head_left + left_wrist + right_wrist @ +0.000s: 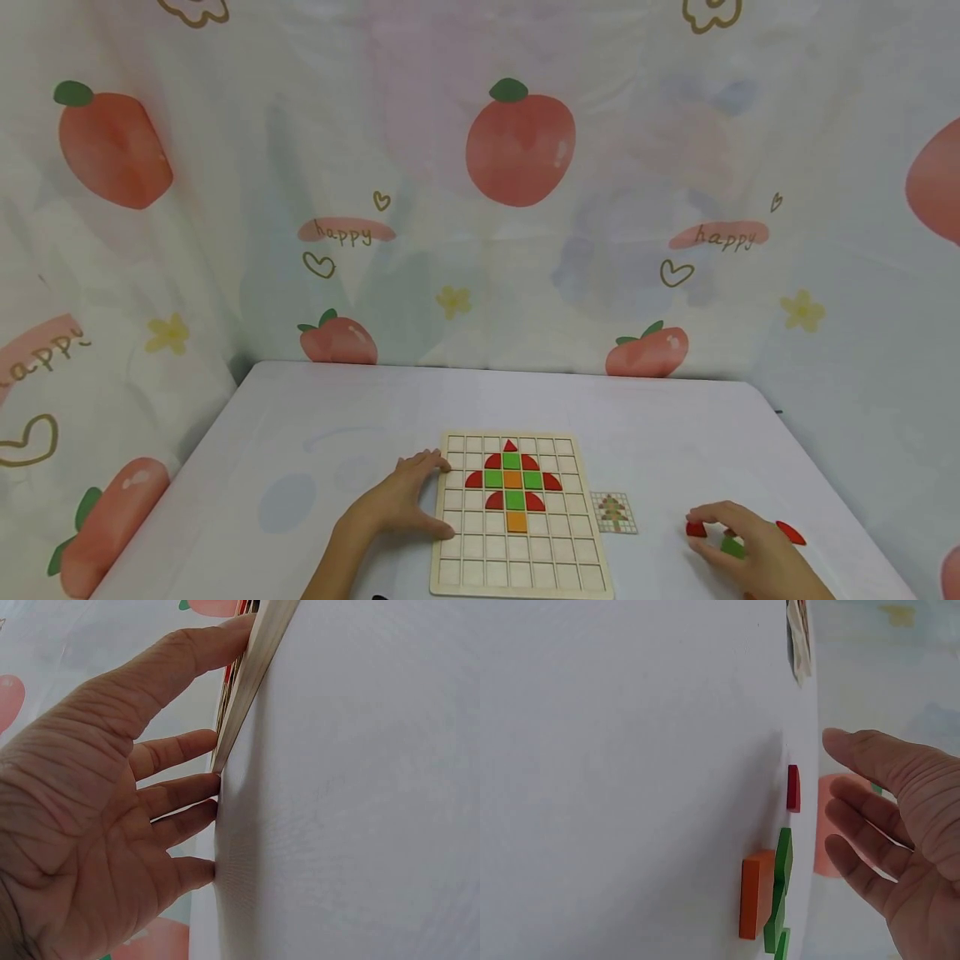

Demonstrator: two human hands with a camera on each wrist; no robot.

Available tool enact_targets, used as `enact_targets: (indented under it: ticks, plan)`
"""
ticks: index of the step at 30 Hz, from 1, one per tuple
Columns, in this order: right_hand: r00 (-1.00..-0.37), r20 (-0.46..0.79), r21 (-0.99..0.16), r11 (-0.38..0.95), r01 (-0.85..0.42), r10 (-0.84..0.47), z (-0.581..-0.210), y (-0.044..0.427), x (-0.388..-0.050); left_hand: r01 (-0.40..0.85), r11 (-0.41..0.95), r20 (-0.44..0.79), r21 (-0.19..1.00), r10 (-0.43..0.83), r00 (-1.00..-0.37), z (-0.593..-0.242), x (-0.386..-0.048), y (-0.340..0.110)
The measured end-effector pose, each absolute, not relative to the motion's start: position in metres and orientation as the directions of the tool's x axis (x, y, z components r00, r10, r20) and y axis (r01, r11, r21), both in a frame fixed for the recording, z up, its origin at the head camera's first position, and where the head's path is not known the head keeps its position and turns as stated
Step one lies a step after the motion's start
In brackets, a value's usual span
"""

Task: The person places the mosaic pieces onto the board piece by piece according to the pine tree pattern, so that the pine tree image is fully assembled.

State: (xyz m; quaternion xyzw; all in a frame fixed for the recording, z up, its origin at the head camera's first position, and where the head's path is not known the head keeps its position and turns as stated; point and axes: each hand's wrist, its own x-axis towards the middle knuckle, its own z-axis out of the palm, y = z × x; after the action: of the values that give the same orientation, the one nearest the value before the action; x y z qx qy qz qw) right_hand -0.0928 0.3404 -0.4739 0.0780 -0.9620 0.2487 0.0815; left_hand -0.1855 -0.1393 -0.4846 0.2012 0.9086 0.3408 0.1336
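A wooden grid board (483, 573) lies on the table, with red, green and orange pieces set in it as a tree shape. My left hand (401, 502) rests at its left edge, thumb and fingers spread; the left wrist view shows the thumb touching the board's rim (262, 656). At the right, my right hand (753, 550) hovers over loose pieces, its fingers loosely bent. Below its fingertips a red piece (793, 789) lies on the table, apart from them. Green pieces (783, 855) and an orange square (757, 895) lie close by, partly hidden by the hand in the head view.
A small pattern card (615, 512) showing a tree lies against the board's right side. Another red piece (791, 533) lies beyond the right hand. A printed cloth (525, 275) hangs behind and beside the white table (337, 400).
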Motion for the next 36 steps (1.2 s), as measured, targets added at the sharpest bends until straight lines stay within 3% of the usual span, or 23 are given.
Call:
enact_targets:
  ticks: [3,9,13,19,26,32,36]
  plan:
    - [-0.993,0.098,-0.462,0.881,-0.102,-0.063,-0.472,0.347,-0.091,0.272,0.688,-0.109,0.673,0.456,-0.883,-0.484,-0.186,-0.139]
    - [-0.981,0.162,-0.436,0.884,-0.167,-0.105,-0.479,0.365,-0.088,0.271,0.686,-0.112,0.675,0.458,-0.882,-0.483,-0.186,-0.139]
    - [-0.993,0.069,-0.426,0.898,-0.112,-0.091,-0.479,0.379,-0.088,0.267,0.691,-0.115,0.672,0.453,-0.884,-0.483,-0.186,-0.139]
    - [-0.987,0.098,-0.483,0.861,-0.161,-0.129,-0.487,0.396,-0.083,0.262,0.696,-0.122,0.669,0.450,-0.884,-0.483,-0.187,-0.138]
    - [-0.984,-0.033,-0.494,0.859,-0.134,-0.172,-0.486,0.408,-0.086,0.246,0.692,-0.133,0.679,0.445,-0.886,-0.483,-0.186,-0.138]
    - [-0.975,0.046,-0.470,0.856,-0.215,-0.219,-0.486,0.407,-0.087,0.255,0.690,-0.124,0.677,0.449,-0.885,-0.484,-0.186,-0.139]
    - [-0.983,-0.062,-0.457,0.881,-0.125,-0.171,-0.481,0.404,-0.091,0.265,0.684,-0.113,0.680,0.455,-0.883,-0.484,-0.186,-0.139]
